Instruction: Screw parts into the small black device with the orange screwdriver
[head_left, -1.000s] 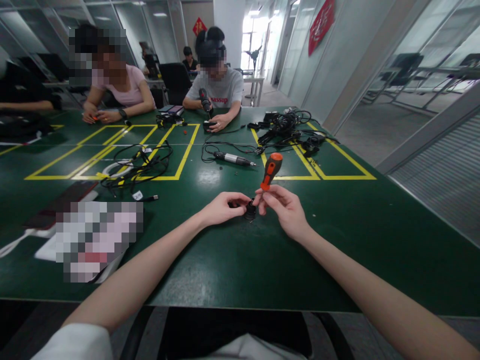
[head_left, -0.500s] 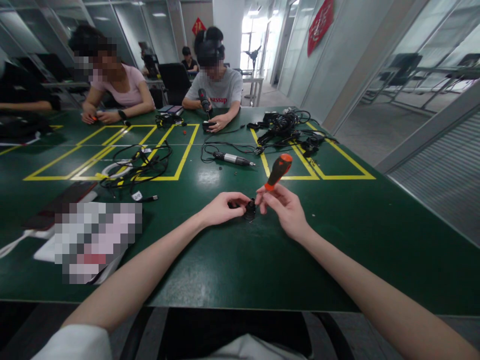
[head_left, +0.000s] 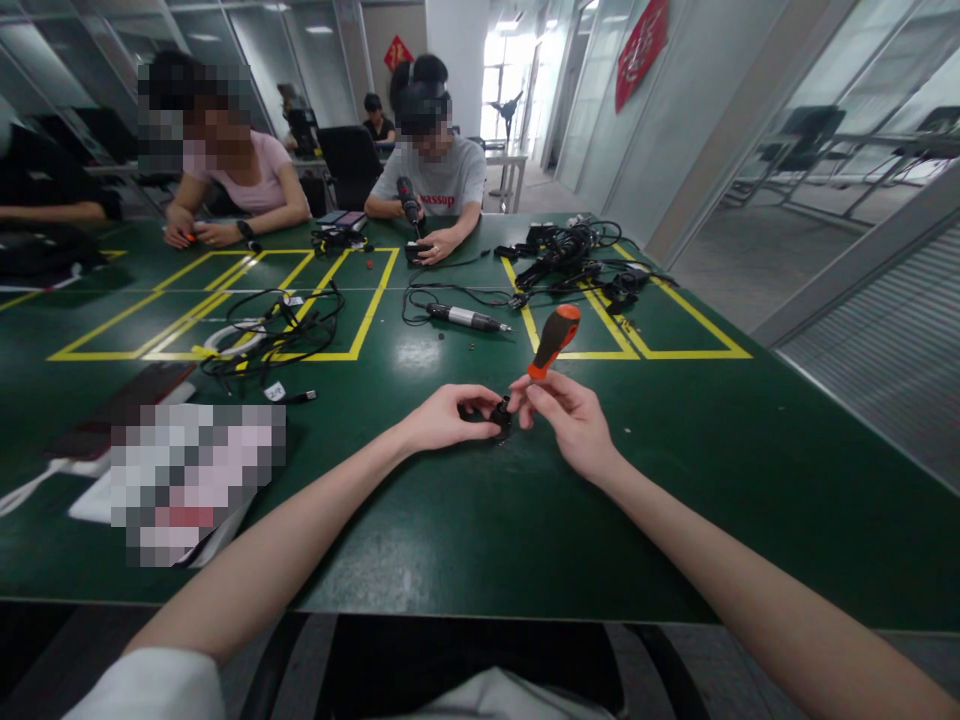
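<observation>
A small black part [head_left: 504, 420] stands on the green table [head_left: 465, 520] in front of me. My left hand [head_left: 461, 415] grips it from the left between thumb and fingers. On its right side, my right hand [head_left: 566, 410] holds a screwdriver with an orange and dark handle [head_left: 555, 342]. The handle points up and leans to the right; the shaft is hidden or too thin to make out. Fingertips of my right hand are close to the top of the black part.
A grey and black pen-shaped electric tool [head_left: 469, 318] lies beyond my hands. Tangled black cables [head_left: 566, 255] are at the back right, looped cables [head_left: 262, 335] at the left. A phone [head_left: 124, 400] lies far left. Across the table, a person holds a power tool [head_left: 409, 200].
The screwdriver handle has turned slightly in my right hand and shifted a little left. The fingers of my left hand have moved very slightly on the black part.
</observation>
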